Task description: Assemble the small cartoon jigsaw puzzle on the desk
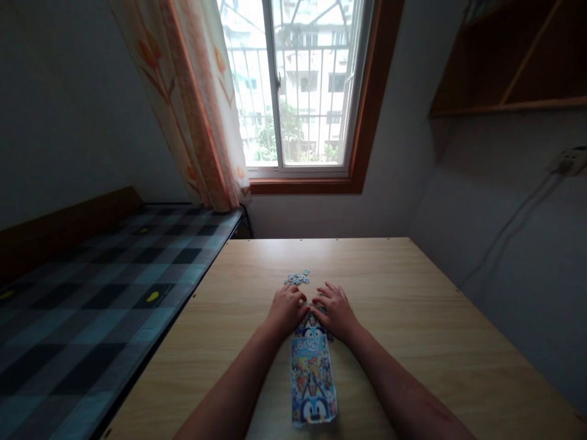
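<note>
A partly assembled jigsaw puzzle (312,330) with a cartoon dog's face lies flat on the table, its upper part covered by my hands. At its upper left is my left hand (288,308), fingers curled and thumb bent inward; a tiny pale bit shows by the fingertips, too small to make out. My right hand (335,310) rests at the puzzle's upper right, fingers apart, its thumb pointing toward the left hand. Just beyond the left hand lies a small heap of loose puzzle pieces (297,278). Nearest me is the puzzle box (313,379), printed with the same cartoon dog.
Everything lies on a pale wooden table (389,287). To the left stands a bed (169,269) with a checked cover. A curtain (192,122) hangs beside the window (316,91). On the right wall are a wooden shelf (513,109) and a socket with a cable (509,229).
</note>
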A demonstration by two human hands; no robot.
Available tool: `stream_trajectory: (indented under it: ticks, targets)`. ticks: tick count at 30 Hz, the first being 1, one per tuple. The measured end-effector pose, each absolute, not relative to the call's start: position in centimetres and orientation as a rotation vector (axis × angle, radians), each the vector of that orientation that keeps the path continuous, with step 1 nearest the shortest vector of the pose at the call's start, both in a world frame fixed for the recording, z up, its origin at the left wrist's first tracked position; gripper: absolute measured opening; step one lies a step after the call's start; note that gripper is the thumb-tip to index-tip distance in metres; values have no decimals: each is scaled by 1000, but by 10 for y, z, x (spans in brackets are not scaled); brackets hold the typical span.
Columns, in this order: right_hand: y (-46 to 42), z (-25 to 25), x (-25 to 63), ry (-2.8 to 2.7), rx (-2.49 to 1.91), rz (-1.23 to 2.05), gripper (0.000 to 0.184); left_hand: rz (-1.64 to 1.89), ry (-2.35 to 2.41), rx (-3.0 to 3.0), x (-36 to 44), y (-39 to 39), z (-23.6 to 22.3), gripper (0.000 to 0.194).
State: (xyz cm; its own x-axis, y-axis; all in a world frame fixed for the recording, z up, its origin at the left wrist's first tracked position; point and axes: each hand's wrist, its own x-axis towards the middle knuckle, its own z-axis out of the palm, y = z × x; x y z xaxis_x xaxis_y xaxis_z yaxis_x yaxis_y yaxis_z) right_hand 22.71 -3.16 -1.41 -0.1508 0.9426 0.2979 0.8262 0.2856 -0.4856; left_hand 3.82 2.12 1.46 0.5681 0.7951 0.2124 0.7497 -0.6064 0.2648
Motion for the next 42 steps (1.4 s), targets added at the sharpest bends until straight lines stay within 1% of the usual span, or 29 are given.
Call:
stream_trajectory:
  ticks: [12, 17, 22, 33, 39, 42]
  targets:
    - [-31, -10, 226, -2058, -1613, 317, 20, 425, 1368, 2633, 39, 21, 12, 19]
    - [-34, -7, 223, -2064, -1634, 297, 30, 388, 1392, 2626, 41, 17, 20, 18]
    - [-35, -5, 222, -2073, -1644, 288, 23, 371, 1408, 2606, 42, 16, 22, 17]
    - [-34, 1, 216, -2127, -1697, 272, 23, 369, 1425, 2541, 41, 20, 14, 16]
    - [-21, 10, 213, -2172, -1779, 422, 26, 369, 1416, 2548, 40, 20, 17, 19]
    - [-11, 18, 214, -2218, -1783, 512, 25, 387, 1408, 2561, 39, 20, 16, 21]
